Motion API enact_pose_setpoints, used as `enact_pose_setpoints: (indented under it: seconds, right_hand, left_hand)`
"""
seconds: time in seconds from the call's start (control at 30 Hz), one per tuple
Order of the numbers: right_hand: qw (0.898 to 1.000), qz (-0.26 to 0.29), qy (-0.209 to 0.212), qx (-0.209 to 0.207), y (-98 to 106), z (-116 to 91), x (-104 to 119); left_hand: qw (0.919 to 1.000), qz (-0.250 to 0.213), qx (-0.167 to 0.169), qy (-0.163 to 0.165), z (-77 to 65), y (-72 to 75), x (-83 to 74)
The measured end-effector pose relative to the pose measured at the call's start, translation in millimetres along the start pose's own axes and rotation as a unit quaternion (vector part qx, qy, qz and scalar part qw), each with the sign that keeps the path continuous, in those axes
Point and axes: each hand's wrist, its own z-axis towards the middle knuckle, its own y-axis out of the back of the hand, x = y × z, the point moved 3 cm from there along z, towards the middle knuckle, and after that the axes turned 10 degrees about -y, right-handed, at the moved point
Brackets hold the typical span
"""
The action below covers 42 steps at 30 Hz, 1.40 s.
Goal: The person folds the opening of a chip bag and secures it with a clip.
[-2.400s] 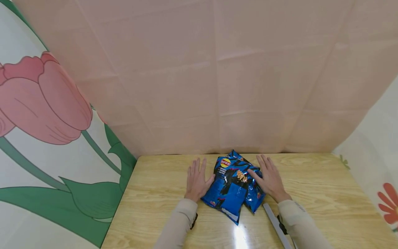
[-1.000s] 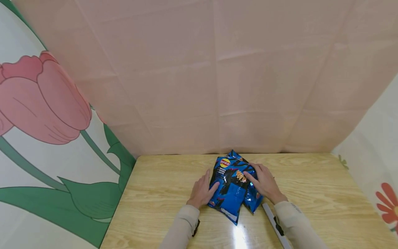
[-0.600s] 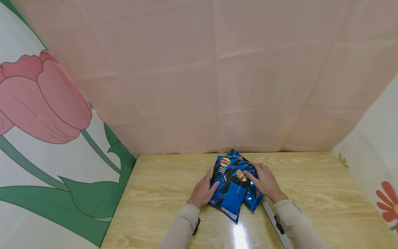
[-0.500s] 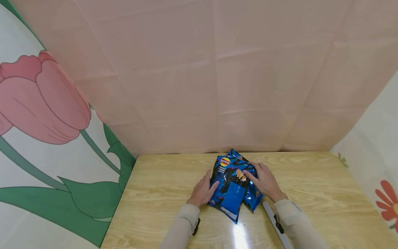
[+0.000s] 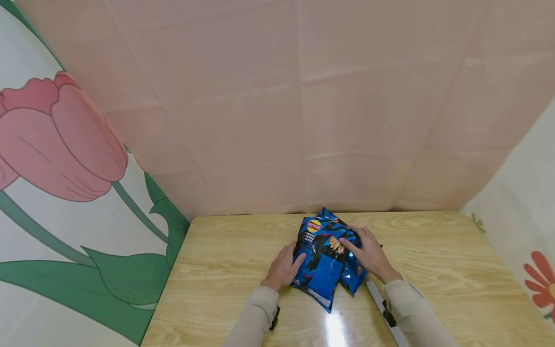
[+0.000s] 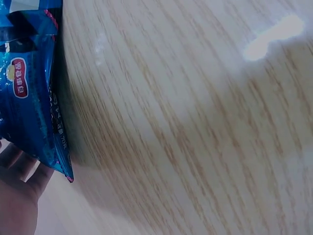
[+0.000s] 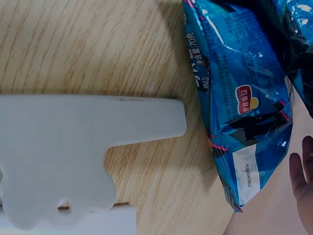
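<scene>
Two shiny blue chip bags overlap on the table, the front bag (image 5: 323, 270) lying partly over the rear bag (image 5: 353, 274). My left hand (image 5: 281, 270) grips the front bag's left edge, thumb on top. My right hand (image 5: 372, 255) holds the bags' right side, its thumb lying on the front bag and its fingers round the far edge of the rear bag. In the left wrist view, fingers (image 6: 41, 177) go behind a blue bag (image 6: 27, 107). The right wrist view has a bag (image 7: 239, 88) beside part of the right hand (image 7: 305, 186); its grip is mostly out of frame there.
A long white flat piece (image 5: 381, 308) lies by my right wrist; up close, the white piece (image 7: 54, 137) has a straight arm and a small hole. The wood-grain table (image 5: 225, 255) meets a pinkish cloth backdrop (image 5: 260, 144). Flower-painted walls (image 5: 78, 144) stand at both sides.
Both hands, spread flat beside and on the bags at first, have moved inward and closed on their sides. The front bag's left edge has drawn in slightly. Over the last second little has moved.
</scene>
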Motion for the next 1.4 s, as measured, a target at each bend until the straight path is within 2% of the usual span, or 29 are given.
enact_pose_setpoints:
  seconds: [0.23,1.07,1.4]
  right_hand:
    - [1.0,0.023,0.005,-0.005,1.1,-2.3,2.3]
    - [0.999,0.037,0.028,-0.021,2.4,-9.6,6.5]
    - [0.998,0.063,0.019,-0.004,3.1,-18.0,8.9]
  left_hand:
    - [0.9997,-0.004,-0.015,-0.02,-2.4,-0.6,-0.6]
    - [0.9987,-0.034,-0.036,-0.015,-8.5,4.0,-4.1]
    - [0.9985,-0.028,-0.045,-0.014,-14.3,2.4,-3.3]
